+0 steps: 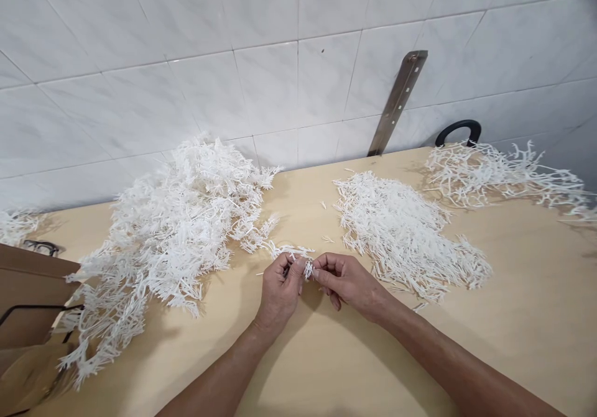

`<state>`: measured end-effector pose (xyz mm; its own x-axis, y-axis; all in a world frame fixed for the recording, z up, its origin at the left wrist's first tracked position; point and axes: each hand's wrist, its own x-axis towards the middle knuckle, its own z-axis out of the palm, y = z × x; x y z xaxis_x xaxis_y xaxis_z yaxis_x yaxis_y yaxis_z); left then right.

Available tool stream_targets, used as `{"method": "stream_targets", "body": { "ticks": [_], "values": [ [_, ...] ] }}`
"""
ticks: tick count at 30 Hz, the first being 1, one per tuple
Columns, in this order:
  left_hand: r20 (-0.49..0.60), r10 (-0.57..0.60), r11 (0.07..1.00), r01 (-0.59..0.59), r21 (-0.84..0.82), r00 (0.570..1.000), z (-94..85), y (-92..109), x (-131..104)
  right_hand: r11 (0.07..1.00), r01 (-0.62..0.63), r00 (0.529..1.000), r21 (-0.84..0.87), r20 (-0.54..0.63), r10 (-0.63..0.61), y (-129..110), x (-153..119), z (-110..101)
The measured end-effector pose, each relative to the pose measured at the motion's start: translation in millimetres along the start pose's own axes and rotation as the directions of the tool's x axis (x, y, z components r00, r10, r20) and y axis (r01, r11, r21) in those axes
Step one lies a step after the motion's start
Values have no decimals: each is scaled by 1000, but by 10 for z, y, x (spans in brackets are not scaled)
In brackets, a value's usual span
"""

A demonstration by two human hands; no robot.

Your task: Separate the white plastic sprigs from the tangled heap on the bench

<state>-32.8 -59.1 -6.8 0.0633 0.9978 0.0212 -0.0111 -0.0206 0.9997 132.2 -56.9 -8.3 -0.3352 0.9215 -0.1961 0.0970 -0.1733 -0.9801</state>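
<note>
Near the middle of the pale wooden table (289, 367), my left hand (282, 286) pinches a white branched piece (293, 250) that extends up and left past the fingers. My right hand (345, 280) is closed at the same piece's tip, thumb and forefinger together beside its small white prongs. The two hands almost touch. A large heap of white branched pieces (186, 212) lies to the left. To the right spreads a flatter pile of small white sprigs (405, 230).
Larger white branching pieces (494, 174) lie at the back right, by a black curved handle (459, 131). A brown metal strip (396, 106) leans on the tiled wall (261, 87). Glasses (41, 246) and a cardboard box (32, 286) are at the left.
</note>
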Motion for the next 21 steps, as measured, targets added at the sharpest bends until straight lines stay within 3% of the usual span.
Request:
{"method": "stream_targets", "body": {
  "ticks": [5, 11, 15, 18, 21],
  "values": [
    [3, -5, 1000, 5, 3, 1000, 1, 13, -9, 1000, -7, 998, -10, -62, 6, -16, -5, 26],
    [41, 12, 1000, -13, 27, 999, -7, -22, -23, 983, -33, 985, -182, -174, 1, -43, -1, 95],
    [77, -17, 1000, 18, -11, 997, -12, -44, -30, 969, -109, 968, -222, -244, 53, -68, 27, 65],
    [83, -51, 997, 56, -59, 995, -7, -32, -22, 990, -84, 955, -114, -294, 47, -96, 36, -64],
    [61, -66, 992, 72, -100, 996, 1, -4, -12, 986, 43, 939, 159, -342, 14, -174, 24, -249]
  ]
}}
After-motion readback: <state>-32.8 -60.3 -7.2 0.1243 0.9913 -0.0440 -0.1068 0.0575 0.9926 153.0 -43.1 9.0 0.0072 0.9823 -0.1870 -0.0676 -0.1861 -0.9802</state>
